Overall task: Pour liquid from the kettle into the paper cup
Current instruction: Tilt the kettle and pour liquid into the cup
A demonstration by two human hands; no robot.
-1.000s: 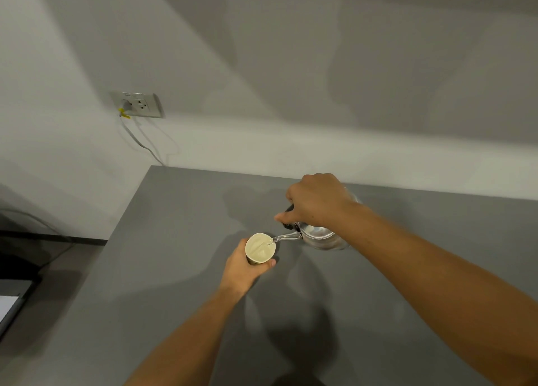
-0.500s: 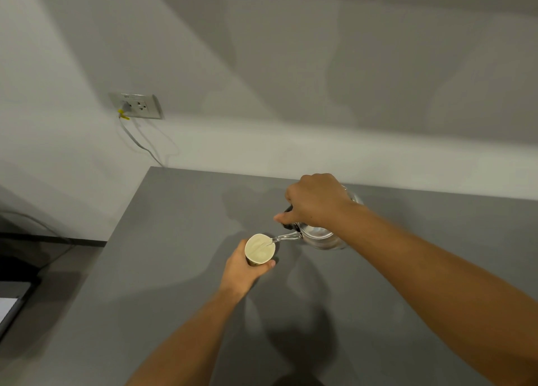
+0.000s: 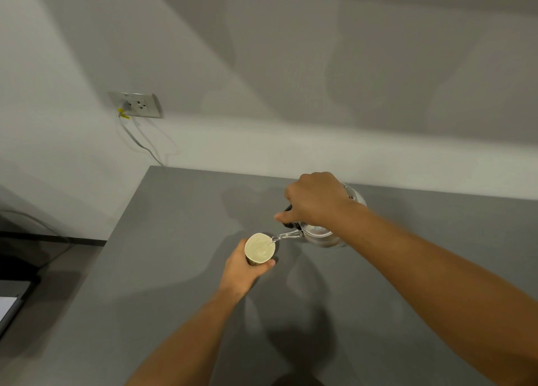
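Table [image 3: 174, 269]: grey, matte; left edge and far edge in view, far edge against a pale wall; all items sit toward the far edge, nearer the far-left corner than the right.

Cup [image 3: 260, 248]: paper, pale inside, patterned outside; held upright or nearly so, its base hidden, so contact with the table cannot be told; pale liquid visible low inside, level hard to judge.

Left hand [image 3: 243, 269]: wrapped around the cup from the near side, thumb on the right wall; closed on the cup.

Kettle [image 3: 321, 234]: small, polished metal, tilted toward the cup; thin spout [image 3: 286, 235] reaches to the cup's right rim, tip at or just over the rim; a fine thread of liquid appears to run from tip into cup.

Right hand [image 3: 316, 200]: clenched on the kettle's dark handle from above, hiding lid and most of the body.

Socket [image 3: 135, 104]: on the wall beyond the far-left corner, one cable plugged in.

Risks, judged: spout tip sits at the very rim, so a small drift right would send the stream down the outer wall onto the left thumb; steeper tilt could make the stream overshoot or surge; soft paper wall may buckle under a tight squeeze; overfill possible since the level is hard to read; lid, unseen, could slip if loose.
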